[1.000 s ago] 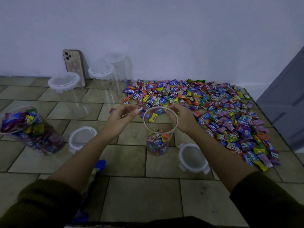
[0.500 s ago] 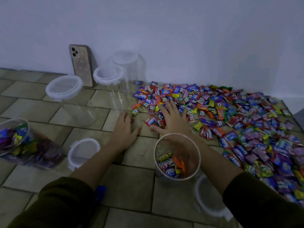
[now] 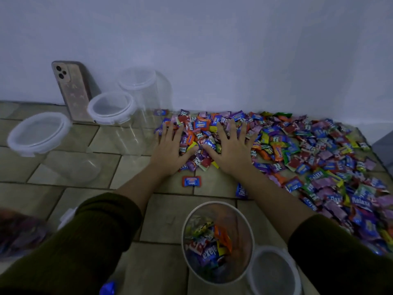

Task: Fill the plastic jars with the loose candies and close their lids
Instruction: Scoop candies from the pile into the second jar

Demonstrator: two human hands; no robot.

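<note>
Pressing both flat, unclenched hands, left hand point(image 3: 168, 149) and right hand point(image 3: 231, 150), on candies point(image 3: 308, 158); our scoop may spill wrappers short of jar point(image 3: 218, 243).

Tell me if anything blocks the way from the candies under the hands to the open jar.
Nothing visible does. Left hand and right hand lie flat on the candy pile; only floor tiles and a couple of stray candies separate it from the open jar, whose lid lies beside it.

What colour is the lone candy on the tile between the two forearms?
The lone wrapped candy is red with a blue label; head view.
</note>
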